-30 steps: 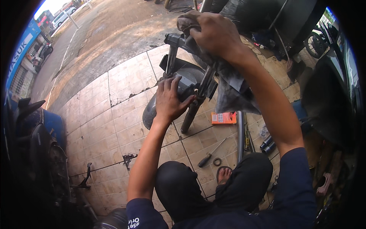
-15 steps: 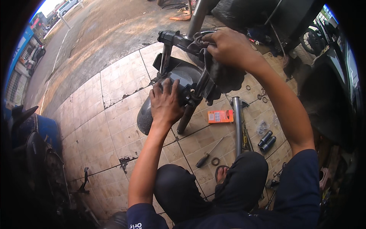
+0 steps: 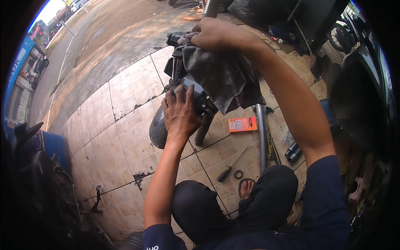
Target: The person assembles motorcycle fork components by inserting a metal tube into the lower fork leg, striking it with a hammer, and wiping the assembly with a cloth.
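A motorcycle front fork stands ahead of me, its black mudguard (image 3: 157,131) bulging to the left and a dark fork leg (image 3: 204,129) slanting down beside it. My left hand (image 3: 181,111) lies on the mudguard with fingers spread. Higher up, my right hand (image 3: 218,35) is closed on a dark grey rag (image 3: 221,79) at the fork clamp (image 3: 177,38). The rag hangs down and hides much of the clamp and upper fork. Its grip on the cloth is partly hidden by the back of the hand.
On the tiles lie an orange packet (image 3: 242,124), a shiny metal tube (image 3: 261,137), a screwdriver (image 3: 225,173), a dark ring (image 3: 238,173) and dark cylinders (image 3: 293,153). A blue drum (image 3: 54,146) stands at left. A black lever (image 3: 97,200) lies nearer me.
My right hand has moved left and slightly up across the clamp with the rag. The cloth now spreads out and covers more of the fork. My left hand stays on the mudguard.
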Demonstrator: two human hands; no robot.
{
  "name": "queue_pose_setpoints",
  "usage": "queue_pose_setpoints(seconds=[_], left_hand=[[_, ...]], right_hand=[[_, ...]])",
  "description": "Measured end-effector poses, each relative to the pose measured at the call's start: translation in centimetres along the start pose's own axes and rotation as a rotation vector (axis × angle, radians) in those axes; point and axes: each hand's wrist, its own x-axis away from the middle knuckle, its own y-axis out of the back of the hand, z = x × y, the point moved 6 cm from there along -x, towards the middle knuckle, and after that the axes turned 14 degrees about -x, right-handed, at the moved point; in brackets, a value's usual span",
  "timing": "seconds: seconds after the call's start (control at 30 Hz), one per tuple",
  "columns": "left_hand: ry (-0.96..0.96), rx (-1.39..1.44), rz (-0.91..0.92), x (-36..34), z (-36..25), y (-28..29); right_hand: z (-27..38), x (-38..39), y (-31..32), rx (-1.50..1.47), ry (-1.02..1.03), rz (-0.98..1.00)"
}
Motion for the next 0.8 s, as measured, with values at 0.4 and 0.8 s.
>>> queue_pose_setpoints(seconds=[0.4, 0.8], left_hand=[[0.011, 0.032, -0.039, 0.0, 0.1, 0.3], [0.030, 0.057, -0.098, 0.2, 0.6, 0.4]], right_hand=[[-2.8, 3.9, 0.7, -0.188, -0.036, 0.032], [-2.0, 4.6, 6.6, 0.016, 0.155, -0.415]])
